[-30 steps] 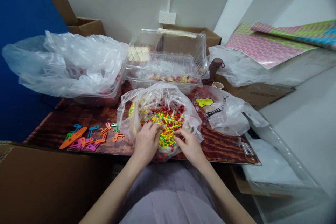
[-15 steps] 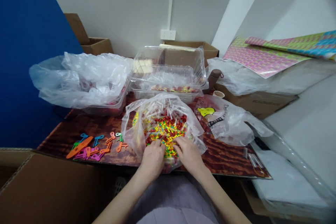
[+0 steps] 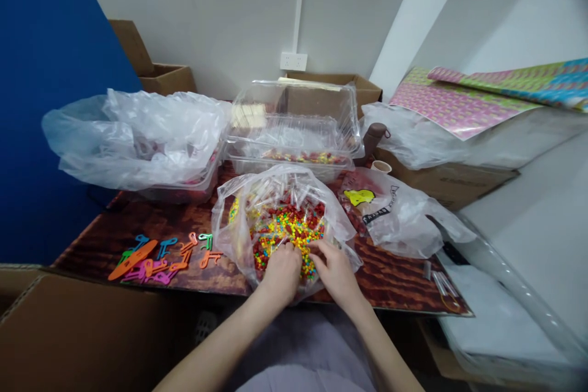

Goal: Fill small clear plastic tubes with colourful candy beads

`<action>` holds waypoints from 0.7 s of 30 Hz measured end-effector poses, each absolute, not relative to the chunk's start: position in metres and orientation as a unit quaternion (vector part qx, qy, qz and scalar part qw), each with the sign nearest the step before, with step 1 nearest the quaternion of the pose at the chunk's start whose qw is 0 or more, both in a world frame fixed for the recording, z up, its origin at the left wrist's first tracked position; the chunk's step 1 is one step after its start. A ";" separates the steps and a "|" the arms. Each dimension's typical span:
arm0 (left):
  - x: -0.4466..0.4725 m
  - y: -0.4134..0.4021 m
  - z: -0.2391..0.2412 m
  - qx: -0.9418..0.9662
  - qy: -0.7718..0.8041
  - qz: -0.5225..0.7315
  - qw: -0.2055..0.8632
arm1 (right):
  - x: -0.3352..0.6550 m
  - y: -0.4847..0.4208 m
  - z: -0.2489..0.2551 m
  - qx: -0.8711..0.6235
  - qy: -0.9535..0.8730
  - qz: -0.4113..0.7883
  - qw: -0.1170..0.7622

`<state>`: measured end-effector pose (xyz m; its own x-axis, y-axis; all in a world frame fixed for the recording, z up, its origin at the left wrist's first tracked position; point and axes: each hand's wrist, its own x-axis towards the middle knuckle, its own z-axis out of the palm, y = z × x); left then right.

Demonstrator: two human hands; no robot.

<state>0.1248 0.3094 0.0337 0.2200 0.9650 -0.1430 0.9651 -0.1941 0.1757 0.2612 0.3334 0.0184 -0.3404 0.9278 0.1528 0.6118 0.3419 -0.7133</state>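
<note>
A clear plastic bag (image 3: 239, 220) lies open on the brown table (image 3: 395, 282), full of small red, yellow and green beads (image 3: 287, 226). Both my hands are inside its mouth at the near edge. My left hand (image 3: 281, 271) rests knuckles up on the beads with fingers curled. My right hand (image 3: 335, 269) sits beside it, fingertips pressed together toward the left hand. What the fingers hold is too small to make out.
Coloured plastic clips (image 3: 158, 254) lie at the left. Behind stand a clear tub (image 3: 294, 128) with beads, a crumpled plastic bag (image 3: 133, 135) and a printed white bag (image 3: 390, 208). Cardboard boxes (image 3: 68, 331) flank me; patterned paper (image 3: 459, 104) lies at the right.
My two hands have drawn together at the near side of the bead pile. The view has shifted slightly.
</note>
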 end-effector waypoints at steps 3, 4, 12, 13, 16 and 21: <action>0.123 0.313 0.023 0.769 0.622 0.064 0.129 | 0.262 0.332 0.019 -0.510 -0.731 0.301 0.339; 0.121 0.314 0.020 0.767 0.621 0.087 0.137 | 0.263 0.331 0.020 -0.511 -0.723 0.304 0.352; 0.104 0.313 0.026 0.654 0.638 0.288 0.287 | 0.272 0.329 0.029 -0.505 -0.709 0.303 0.388; 0.101 0.313 0.028 0.636 0.634 0.306 0.316 | 0.272 0.329 0.028 -0.503 -0.715 0.300 0.383; 0.093 0.312 0.030 0.584 0.609 0.361 0.398 | 0.268 0.329 0.028 -0.482 -0.753 0.291 0.341; 0.087 0.311 0.027 0.453 0.564 0.441 0.531 | 0.262 0.332 0.035 -0.452 -0.828 0.224 0.243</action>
<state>0.0874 0.3108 0.0270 -0.0261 0.9795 -0.1997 0.0425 0.2007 0.9787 0.2617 0.3323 0.0354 -0.4728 0.8584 0.1988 0.6406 0.4898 -0.5914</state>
